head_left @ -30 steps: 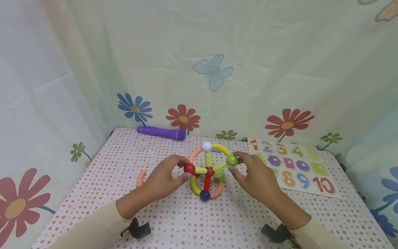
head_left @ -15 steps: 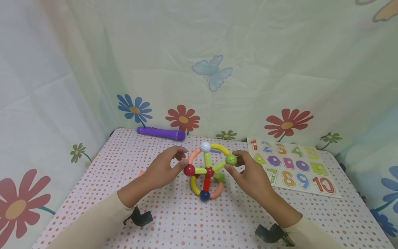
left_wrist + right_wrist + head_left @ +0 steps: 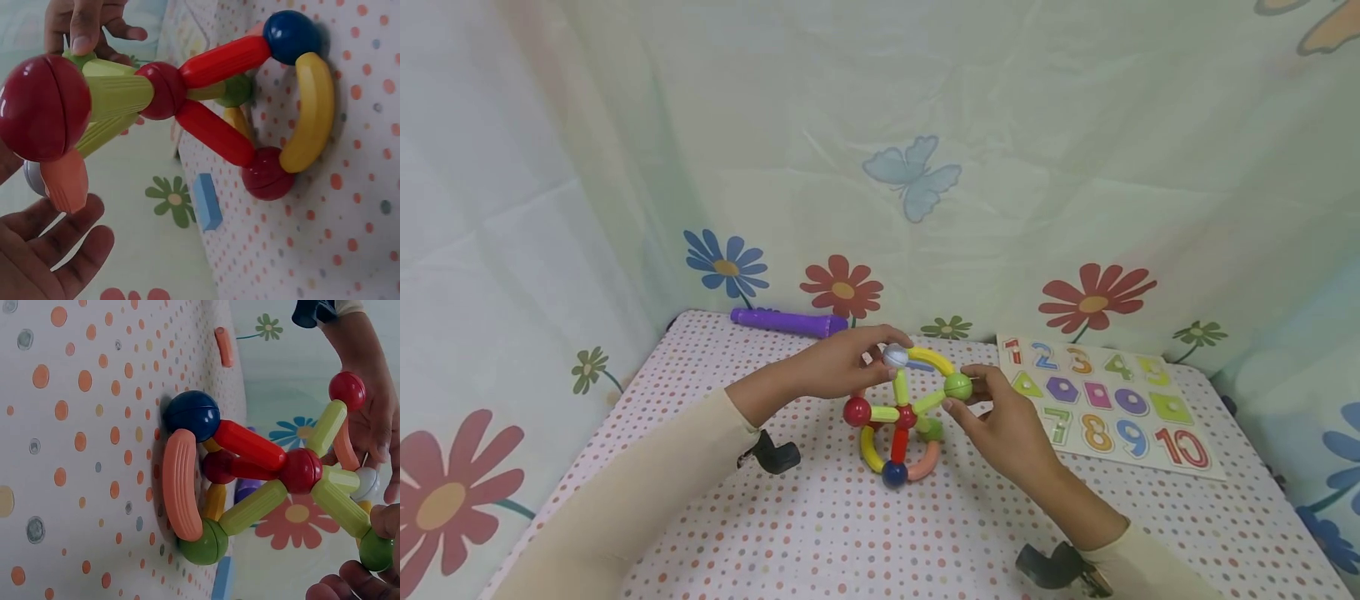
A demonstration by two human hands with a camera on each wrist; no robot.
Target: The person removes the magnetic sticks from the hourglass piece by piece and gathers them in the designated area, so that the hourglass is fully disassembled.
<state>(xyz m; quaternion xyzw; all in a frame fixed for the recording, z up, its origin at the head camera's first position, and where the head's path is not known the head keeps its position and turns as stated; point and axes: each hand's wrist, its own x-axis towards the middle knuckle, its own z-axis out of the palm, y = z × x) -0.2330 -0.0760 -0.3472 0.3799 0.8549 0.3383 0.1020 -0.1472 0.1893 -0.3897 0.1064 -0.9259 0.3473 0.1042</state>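
Note:
A magnetic stick-and-ball model [image 3: 905,416] stands on the table. Its lower ring has a dark blue ball [image 3: 292,37], a red ball and a green ball [image 3: 203,542] joined by curved sticks. Straight red and light-green sticks meet at a central red ball [image 3: 300,470]. Above are a red ball [image 3: 857,411], a white ball [image 3: 895,356] and a green ball [image 3: 958,387]. My left hand [image 3: 842,364] pinches the white ball, its thumb in front and fingers behind. My right hand [image 3: 1011,421] pinches the upper green ball between thumb and fingers.
A purple toy microphone [image 3: 786,322] lies at the table's back left. A number-and-shape puzzle board [image 3: 1105,404] lies at the right. Behind the model is a blue stick [image 3: 207,202]. A loose salmon curved stick [image 3: 224,347] shows in the right wrist view.
My left hand has left the upper red ball and moved up and right to the white ball. The right hand stays at the green ball, and the model stands in place.

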